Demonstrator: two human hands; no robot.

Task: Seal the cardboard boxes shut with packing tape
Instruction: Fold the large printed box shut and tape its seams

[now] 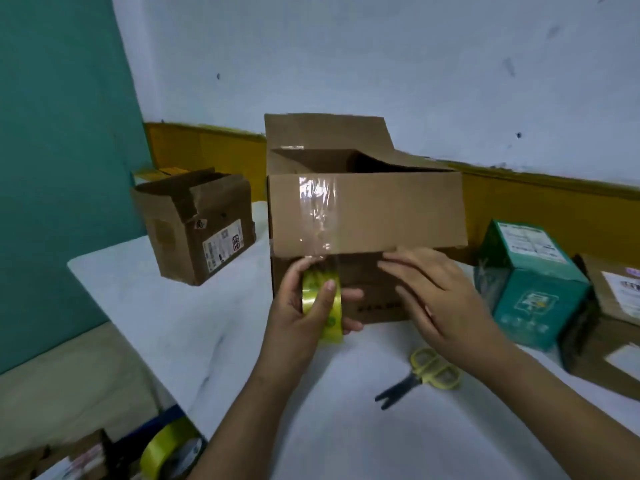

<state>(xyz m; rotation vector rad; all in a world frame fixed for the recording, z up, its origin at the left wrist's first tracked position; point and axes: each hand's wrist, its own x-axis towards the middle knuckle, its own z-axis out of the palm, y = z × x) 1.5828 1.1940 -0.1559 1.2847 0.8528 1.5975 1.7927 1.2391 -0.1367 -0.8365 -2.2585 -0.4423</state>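
- Large brown cardboard box: stands at the centre of the white table. Top open, rear flap upright, front flap folded outward over the front wall.
- Strip of clear packing tape: runs down the front flap and on to the roll below the flap's edge.
- Yellow-green roll of packing tape: held on edge against the box front.
- Left hand: grasps the roll, thumb across its outer face, fingers curled behind.
- Right hand: released, fingers straight, laid towards the front wall under the flap; contact appears likely but is not certain.
- Yellow-handled scissors: flat on the table, near the right wrist.
- Smaller brown cardboard box: left, flaps open.
- Teal printed carton: right, closed.
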